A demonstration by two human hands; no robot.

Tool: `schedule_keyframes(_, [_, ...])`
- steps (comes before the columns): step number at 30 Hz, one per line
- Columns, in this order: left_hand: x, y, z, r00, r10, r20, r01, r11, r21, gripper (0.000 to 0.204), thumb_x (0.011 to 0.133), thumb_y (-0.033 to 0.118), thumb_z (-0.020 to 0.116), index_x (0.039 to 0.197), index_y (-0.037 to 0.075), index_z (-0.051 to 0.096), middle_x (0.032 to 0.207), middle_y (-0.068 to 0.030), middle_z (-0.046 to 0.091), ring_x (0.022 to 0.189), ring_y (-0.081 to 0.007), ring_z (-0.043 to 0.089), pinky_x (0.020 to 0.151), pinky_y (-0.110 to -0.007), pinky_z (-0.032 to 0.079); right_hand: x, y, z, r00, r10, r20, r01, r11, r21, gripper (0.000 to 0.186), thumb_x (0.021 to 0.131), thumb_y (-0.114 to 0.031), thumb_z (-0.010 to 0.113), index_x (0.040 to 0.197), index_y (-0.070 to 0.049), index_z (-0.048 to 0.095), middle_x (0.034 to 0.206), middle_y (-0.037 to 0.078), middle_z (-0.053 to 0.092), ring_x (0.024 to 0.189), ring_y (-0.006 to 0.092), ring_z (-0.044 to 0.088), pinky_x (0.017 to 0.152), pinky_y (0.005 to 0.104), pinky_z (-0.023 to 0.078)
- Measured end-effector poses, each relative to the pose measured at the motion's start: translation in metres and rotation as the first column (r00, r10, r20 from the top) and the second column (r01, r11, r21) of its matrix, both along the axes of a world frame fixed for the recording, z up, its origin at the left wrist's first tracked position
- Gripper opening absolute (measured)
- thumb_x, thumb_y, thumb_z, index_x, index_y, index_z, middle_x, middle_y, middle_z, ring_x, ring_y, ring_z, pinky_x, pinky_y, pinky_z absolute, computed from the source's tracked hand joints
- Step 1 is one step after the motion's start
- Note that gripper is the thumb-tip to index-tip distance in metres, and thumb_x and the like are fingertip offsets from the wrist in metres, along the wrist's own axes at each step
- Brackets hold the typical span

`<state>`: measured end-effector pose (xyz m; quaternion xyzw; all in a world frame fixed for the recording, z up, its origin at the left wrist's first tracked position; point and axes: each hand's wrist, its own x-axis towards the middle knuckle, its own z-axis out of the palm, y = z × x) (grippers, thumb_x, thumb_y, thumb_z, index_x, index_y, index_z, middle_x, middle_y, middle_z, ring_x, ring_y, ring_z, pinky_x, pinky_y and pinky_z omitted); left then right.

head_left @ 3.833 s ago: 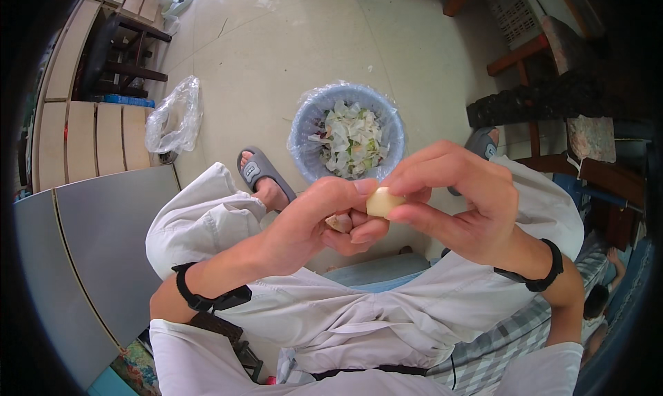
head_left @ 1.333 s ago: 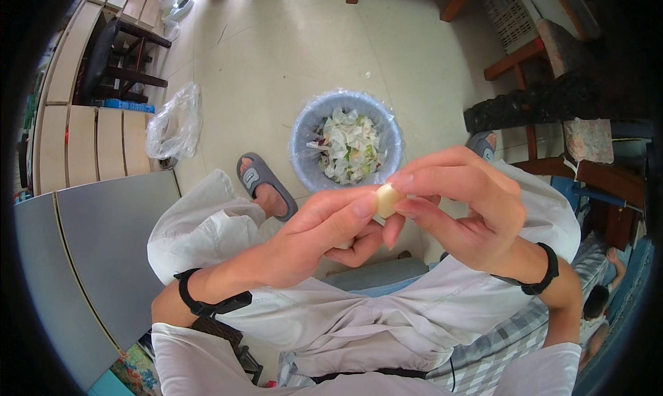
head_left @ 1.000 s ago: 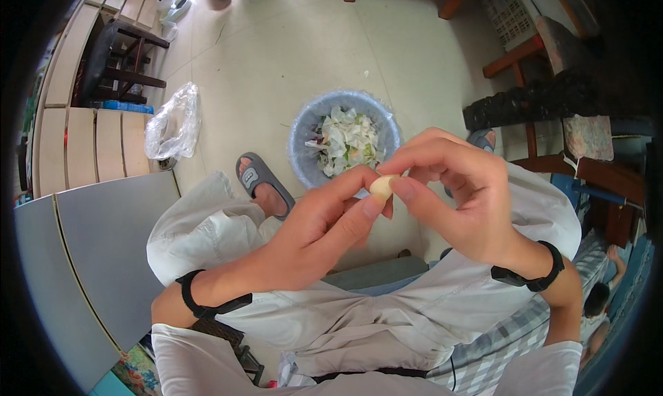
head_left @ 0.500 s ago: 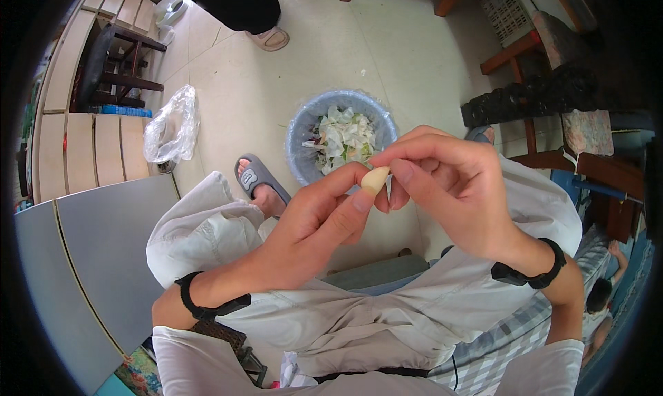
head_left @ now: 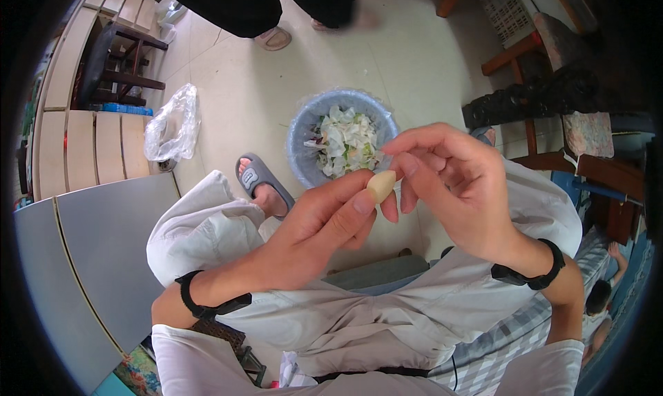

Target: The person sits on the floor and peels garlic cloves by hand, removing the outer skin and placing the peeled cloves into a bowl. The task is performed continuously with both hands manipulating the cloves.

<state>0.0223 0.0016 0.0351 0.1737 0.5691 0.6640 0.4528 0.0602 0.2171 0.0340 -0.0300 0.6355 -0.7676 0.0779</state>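
Note:
My left hand (head_left: pixel 311 237) holds a peeled, pale yellow garlic clove (head_left: pixel 380 185) upright between thumb and index finger, its other fingers curled behind. My right hand (head_left: pixel 459 192) is just above and right of the clove, fingers bent with thumb and index close together; whether a scrap sits between them is too small to make out. Beyond my hands, on the floor, stands a round blue basin (head_left: pixel 300 151) lined with clear plastic, holding pale papery peels and green scraps (head_left: pixel 342 133).
Another person's black-clad legs (head_left: pixel 242 6) stand beyond the basin. A crumpled plastic bag (head_left: pixel 173 123) lies left, near slatted wood (head_left: pixel 103 144), a dark stool (head_left: pixel 124 61) and grey panels (head_left: pixel 103 251). Wooden furniture (head_left: pixel 518 58) is at right. Someone's arm and head (head_left: pixel 597 299) show at lower right.
The other person's legs have come further into view at the top. My right fingertips have shifted up and off the clove, which stays in my left hand, now tilted upward.

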Motion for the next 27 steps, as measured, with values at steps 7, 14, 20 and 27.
schedule_keyframes(7, [-0.001, -0.002, -0.001, 0.998, -0.01, 0.059, 0.006, 0.999, 0.054, 0.038, 0.113, 0.037, 0.039, 0.114, 0.003, 0.057, 0.072, 0.0039, 0.039, 0.063, -0.0058, 0.032, 0.059, -0.024, 0.027, 0.001, 0.004, -0.005, 0.993, -0.009, -0.12, 0.027, 0.989, 0.144, 0.018, 0.1, 0.007, 0.054, 0.113, 0.004, 0.065, 0.106, 0.01, 0.063, 0.081, 0.0111, 0.065, 0.071, 0.0236, 0.052])
schedule_keyframes(14, [0.005, 0.0, -0.001, 0.998, 0.053, 0.027, -0.053, 0.999, -0.001, 0.027, 0.112, 0.027, 0.044, 0.119, 0.004, 0.056, 0.072, 0.0055, 0.041, 0.063, -0.0033, 0.031, 0.057, -0.022, 0.025, 0.0, 0.003, -0.007, 0.977, 0.054, -0.206, -0.02, 0.986, 0.165, 0.018, 0.093, 0.005, 0.067, 0.11, 0.001, 0.071, 0.106, 0.01, 0.066, 0.081, 0.0104, 0.067, 0.071, 0.0229, 0.053])
schedule_keyframes(20, [0.007, 0.001, -0.003, 0.995, 0.1, 0.012, -0.101, 0.994, 0.031, 0.032, 0.11, 0.025, 0.047, 0.131, 0.002, 0.052, 0.085, 0.003, 0.051, 0.063, -0.0024, 0.033, 0.056, -0.021, 0.027, -0.001, 0.005, -0.004, 0.984, 0.059, -0.17, -0.044, 0.995, 0.09, 0.02, 0.096, 0.007, 0.062, 0.114, 0.002, 0.072, 0.109, 0.011, 0.063, 0.086, 0.0143, 0.066, 0.066, 0.0234, 0.053])
schedule_keyframes(27, [0.002, -0.006, -0.008, 0.997, 0.056, -0.062, -0.057, 0.998, -0.02, 0.042, 0.108, 0.024, 0.053, 0.142, -0.001, 0.05, 0.082, 0.003, 0.058, 0.06, -0.0009, 0.036, 0.055, -0.02, 0.028, -0.002, 0.004, -0.004, 0.985, 0.058, -0.161, -0.045, 0.996, 0.083, 0.019, 0.099, 0.005, 0.059, 0.114, 0.003, 0.072, 0.109, 0.011, 0.063, 0.083, 0.0119, 0.065, 0.062, 0.0225, 0.053])
